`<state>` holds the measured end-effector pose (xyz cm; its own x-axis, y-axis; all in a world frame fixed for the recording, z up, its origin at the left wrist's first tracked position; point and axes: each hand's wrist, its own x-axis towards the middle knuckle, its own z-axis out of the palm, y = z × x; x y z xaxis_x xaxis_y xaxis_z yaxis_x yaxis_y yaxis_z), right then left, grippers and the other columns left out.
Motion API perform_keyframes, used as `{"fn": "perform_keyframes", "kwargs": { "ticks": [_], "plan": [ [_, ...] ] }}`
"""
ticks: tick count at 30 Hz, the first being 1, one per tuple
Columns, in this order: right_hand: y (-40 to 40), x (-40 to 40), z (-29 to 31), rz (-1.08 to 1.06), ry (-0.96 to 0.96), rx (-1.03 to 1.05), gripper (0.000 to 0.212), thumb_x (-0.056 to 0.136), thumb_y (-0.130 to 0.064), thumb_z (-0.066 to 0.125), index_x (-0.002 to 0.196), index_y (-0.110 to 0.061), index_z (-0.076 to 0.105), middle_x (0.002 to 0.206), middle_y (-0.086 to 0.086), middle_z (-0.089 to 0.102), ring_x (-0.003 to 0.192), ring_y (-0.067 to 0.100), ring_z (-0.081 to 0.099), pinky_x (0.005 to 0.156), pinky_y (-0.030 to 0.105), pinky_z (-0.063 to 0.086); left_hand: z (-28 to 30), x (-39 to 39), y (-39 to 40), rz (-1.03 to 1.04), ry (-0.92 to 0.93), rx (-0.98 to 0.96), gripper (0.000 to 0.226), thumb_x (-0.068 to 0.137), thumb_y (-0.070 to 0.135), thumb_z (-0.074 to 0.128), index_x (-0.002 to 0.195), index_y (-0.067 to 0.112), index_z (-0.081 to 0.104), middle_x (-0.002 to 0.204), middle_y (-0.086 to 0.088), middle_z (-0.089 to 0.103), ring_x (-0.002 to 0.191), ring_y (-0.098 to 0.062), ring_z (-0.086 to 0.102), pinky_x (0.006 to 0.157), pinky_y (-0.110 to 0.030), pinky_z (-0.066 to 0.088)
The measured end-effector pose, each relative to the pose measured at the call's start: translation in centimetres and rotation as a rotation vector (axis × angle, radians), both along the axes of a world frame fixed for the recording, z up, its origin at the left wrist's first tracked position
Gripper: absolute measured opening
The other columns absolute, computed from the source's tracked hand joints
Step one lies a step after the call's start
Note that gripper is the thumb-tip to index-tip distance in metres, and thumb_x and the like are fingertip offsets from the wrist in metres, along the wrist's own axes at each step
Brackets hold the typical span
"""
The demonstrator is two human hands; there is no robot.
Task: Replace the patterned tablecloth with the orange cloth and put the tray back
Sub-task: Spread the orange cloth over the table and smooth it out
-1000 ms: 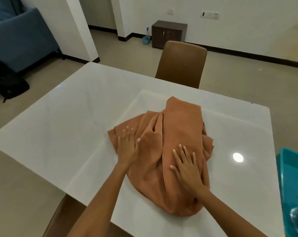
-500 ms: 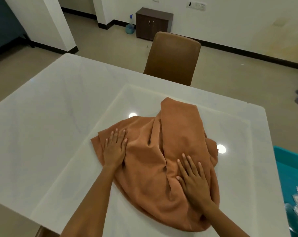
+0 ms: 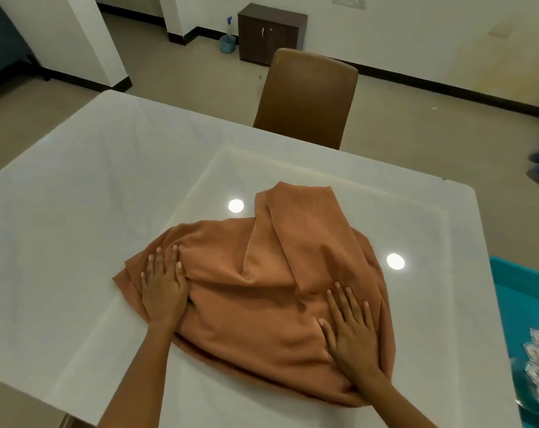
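White table (image 3: 76, 196); orange cloth (image 3: 262, 291) bunched beyond flat, spread fingers of left hand (image 3: 163, 285), right hand (image 3: 351, 329); pressing may slide it, folds intact.

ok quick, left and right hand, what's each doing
left hand: open, flat on the orange cloth
right hand: open, flat on the same cloth

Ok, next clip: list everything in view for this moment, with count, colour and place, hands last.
cloth: 1, orange, bunched on the table centre
table: 1, white, glossy, fills the foreground
chair: 1, brown, at the far side of the table
cabinet: 1, dark brown, against the far wall
spray bottle: 1, blue, on the floor left of the cabinet
tray: 1, teal, right edge, partly out of frame
left hand: flat on the cloth
right hand: flat on the cloth
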<state>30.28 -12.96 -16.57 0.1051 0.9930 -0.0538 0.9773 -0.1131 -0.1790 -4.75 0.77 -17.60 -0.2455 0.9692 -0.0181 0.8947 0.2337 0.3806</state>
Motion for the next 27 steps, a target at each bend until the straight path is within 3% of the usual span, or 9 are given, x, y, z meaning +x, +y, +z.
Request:
{"fn": "perform_keyframes", "kwargs": {
  "ticks": [4,7,10,12,14,17,19,23,27],
  "plan": [
    [-3.7,-0.6,-0.4,-0.252,0.024,-0.046,0.073,0.093,-0.061,0.014,0.147,-0.014,0.026,0.153,0.006,0.029,0.141,0.022,0.023,0.115,0.044,0.004,0.7,0.5,-1.3,0.038,-0.004,-0.055,0.05,0.102,0.038,0.023,0.15,0.027,0.019,0.157,-0.008,0.02,0.145,-0.027,0.014,0.116,-0.048,0.009],
    [-4.1,-1.4,1.8,-0.296,0.079,0.017,0.081,0.09,-0.067,0.012,0.135,-0.01,0.048,0.14,0.009,0.049,0.129,0.027,0.045,0.113,0.049,0.02,3.1,2.3,-2.0,0.099,-0.099,-0.076,0.054,0.101,0.043,0.017,0.15,0.022,0.021,0.157,-0.01,0.02,0.145,-0.028,0.013,0.117,-0.048,0.006],
    [-0.9,-2.1,6.4,-0.161,0.235,0.381,0.047,0.094,-0.048,0.035,0.121,-0.016,0.058,0.123,0.005,0.062,0.115,0.021,0.056,0.108,0.042,0.035,6.3,4.5,-0.6,0.065,-0.163,0.104,0.052,0.102,0.036,0.023,0.148,0.013,0.027,0.155,-0.015,0.021,0.144,-0.029,0.015,0.116,-0.046,0.006],
    [2.6,-1.5,8.2,-0.153,0.295,0.469,0.046,0.094,-0.041,0.039,0.131,-0.017,0.05,0.135,0.006,0.053,0.126,0.021,0.047,0.111,0.041,0.03,7.5,6.0,2.6,-0.071,-0.126,0.135,0.051,0.102,0.032,0.027,0.149,0.012,0.023,0.157,-0.015,0.014,0.145,-0.03,0.011,0.116,-0.047,0.007],
    [6.4,0.3,8.5,-0.16,0.288,0.358,0.057,0.095,-0.046,0.029,0.146,-0.02,0.031,0.152,0.005,0.031,0.142,0.021,0.025,0.117,0.045,0.016,7.5,8.2,6.5,-0.218,-0.036,0.05,0.052,0.102,0.033,0.027,0.151,0.015,0.018,0.158,-0.012,0.011,0.146,-0.028,0.008,0.116,-0.046,0.007],
    [9.9,2.1,6.4,-0.091,0.133,0.073,0.068,0.089,-0.062,0.0,0.149,-0.031,0.004,0.159,-0.003,0.006,0.146,0.016,0.001,0.118,0.048,0.002,5.6,11.7,9.2,-0.441,0.091,-0.102,0.057,0.102,0.04,0.024,0.152,0.02,0.007,0.159,-0.009,0.004,0.147,-0.024,0.003,0.117,-0.045,0.005],
    [10.6,2.5,5.2,-0.103,0.066,-0.001,0.073,0.085,-0.063,-0.006,0.149,-0.031,0.005,0.159,-0.002,0.01,0.146,0.018,0.006,0.118,0.049,0.004,3.4,12.7,8.4,-0.517,0.107,-0.163,0.058,0.101,0.044,0.022,0.152,0.023,0.004,0.159,-0.008,0.002,0.147,-0.023,0.001,0.117,-0.043,0.004],
    [10.2,2.9,3.6,-0.18,0.032,-0.006,0.069,0.088,-0.058,-0.002,0.15,-0.027,0.008,0.158,-0.002,0.015,0.145,0.019,0.012,0.117,0.046,0.004,1.1,12.0,7.5,-0.444,0.1,-0.096,0.057,0.099,0.05,0.012,0.152,0.028,0.003,0.159,-0.001,0.0,0.146,-0.019,0.0,0.117,-0.039,0.001],
    [10.8,4.6,2.7,-0.326,0.011,-0.019,0.074,0.086,-0.058,-0.006,0.15,-0.024,0.008,0.158,0.001,0.015,0.146,0.02,0.011,0.117,0.046,0.003,1.0,10.2,9.8,-0.283,0.044,-0.049,0.051,0.101,0.038,0.025,0.151,0.025,0.019,0.159,-0.006,0.01,0.146,-0.023,0.007,0.117,-0.042,0.004]
  ]
}}
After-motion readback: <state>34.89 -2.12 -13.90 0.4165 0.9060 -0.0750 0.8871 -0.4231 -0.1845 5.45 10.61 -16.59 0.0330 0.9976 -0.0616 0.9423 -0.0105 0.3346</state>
